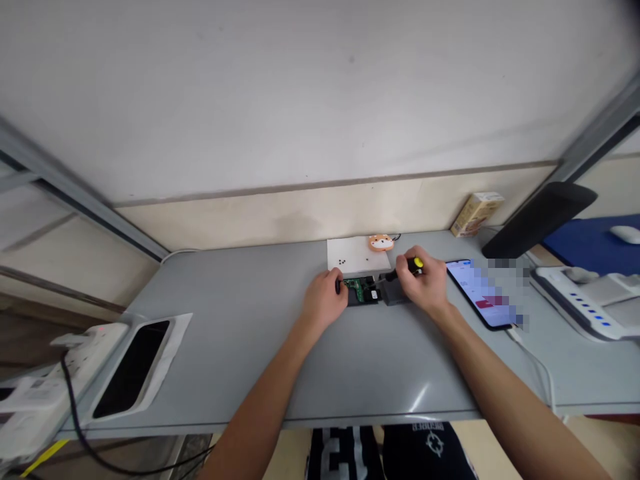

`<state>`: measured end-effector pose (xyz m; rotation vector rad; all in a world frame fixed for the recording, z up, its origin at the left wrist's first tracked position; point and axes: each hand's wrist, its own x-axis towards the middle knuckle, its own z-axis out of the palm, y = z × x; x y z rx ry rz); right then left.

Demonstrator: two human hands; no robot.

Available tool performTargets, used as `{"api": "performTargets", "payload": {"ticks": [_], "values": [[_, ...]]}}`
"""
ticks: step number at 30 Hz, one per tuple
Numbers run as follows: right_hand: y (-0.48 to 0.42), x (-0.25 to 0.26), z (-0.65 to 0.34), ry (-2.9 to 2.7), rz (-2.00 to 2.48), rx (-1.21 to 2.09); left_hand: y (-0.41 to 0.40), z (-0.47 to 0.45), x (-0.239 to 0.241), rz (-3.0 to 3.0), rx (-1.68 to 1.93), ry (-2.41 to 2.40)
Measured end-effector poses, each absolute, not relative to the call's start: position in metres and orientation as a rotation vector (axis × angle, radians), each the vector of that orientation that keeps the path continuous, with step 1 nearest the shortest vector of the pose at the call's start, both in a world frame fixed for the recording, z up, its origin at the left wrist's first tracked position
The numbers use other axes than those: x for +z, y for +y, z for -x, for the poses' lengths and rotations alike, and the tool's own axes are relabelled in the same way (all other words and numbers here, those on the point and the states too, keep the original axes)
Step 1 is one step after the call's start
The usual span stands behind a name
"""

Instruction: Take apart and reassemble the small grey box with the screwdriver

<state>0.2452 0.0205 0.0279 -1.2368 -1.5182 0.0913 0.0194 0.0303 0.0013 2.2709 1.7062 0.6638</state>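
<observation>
Circuit board (359, 291): one, green with dark parts, flat on the grey desk (240, 287) between the hands
Left hand (324, 293): thumb and fingers pinching the board's left end
Right hand (424, 277): fingers curled round one black-and-yellow screwdriver (391, 275), its shaft slanting left; whether its tip touches anything, I cannot tell
Grey block (391, 292): one, below the screwdriver, just right of the board
White paper (355, 248): one, bearing several dark specks (342, 261), too tiny to count, and one orange animal-faced case (381, 243), contents hidden
Carton (476, 213): one, back right, contents hidden
Dark phone (133, 367), lit phone (463, 287): two, at opposite sides
</observation>
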Motion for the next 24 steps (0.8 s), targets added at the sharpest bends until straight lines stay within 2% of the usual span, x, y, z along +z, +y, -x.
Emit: {"api": "performTargets", "payload": {"ticks": [3, 6, 11, 24], "values": [[0.0203, 0.0281, -0.2455, -1.513, 1.247, 0.108, 0.0272, -0.0195, 0.0004, -2.306, 0.785, 1.727], [0.0207, 0.0274, -0.2462, -1.513, 1.252, 0.122, 0.0237, -0.0204, -0.0004, -2.464, 0.849, 1.536], [0.0218, 0.0266, -0.246, -1.511, 1.277, 0.127, 0.0218, -0.0217, 0.0035, -2.55, 0.656, 1.211], [0.0228, 0.0261, -0.2469, -1.564, 1.255, 0.107, 0.026, -0.0204, 0.0045, -2.5, 0.605, 1.161]]}}
